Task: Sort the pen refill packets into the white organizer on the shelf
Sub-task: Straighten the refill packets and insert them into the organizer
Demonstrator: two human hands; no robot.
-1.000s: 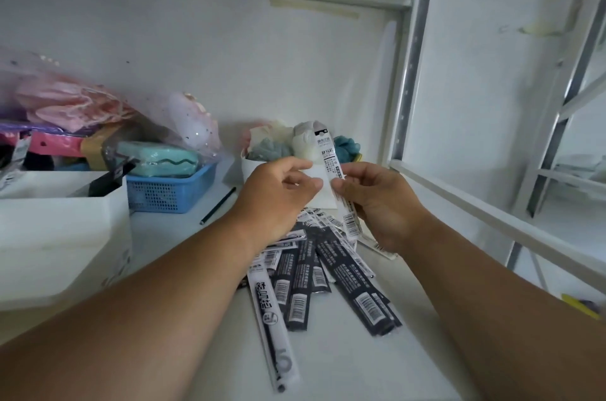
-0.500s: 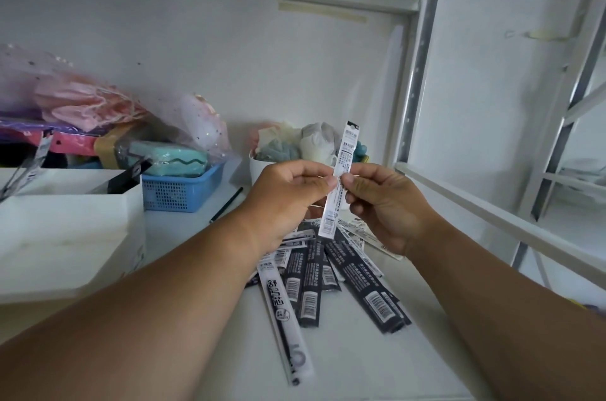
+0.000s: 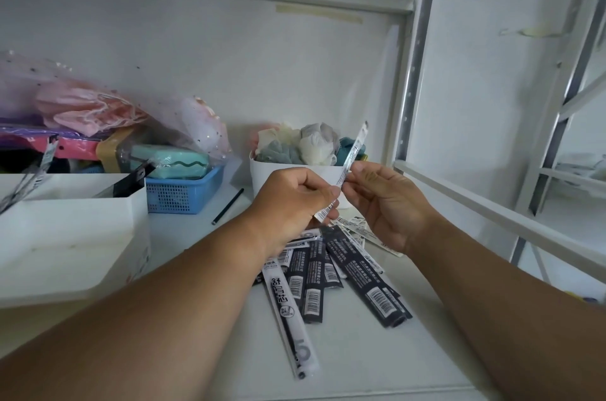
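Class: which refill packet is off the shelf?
The white packet, pinched between left hand and right hand; the others lie in the pile.

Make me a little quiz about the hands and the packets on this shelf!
1. True or false: both hands hold the same white packet.
2. Which side of the packet pile is the white organizer on: A left, B right, C behind?
3. Fill in: the basket beside the organizer is ____.

Key:
1. True: the left hand and right hand both pinch it, tilted in the air.
2. A.
3. Blue.
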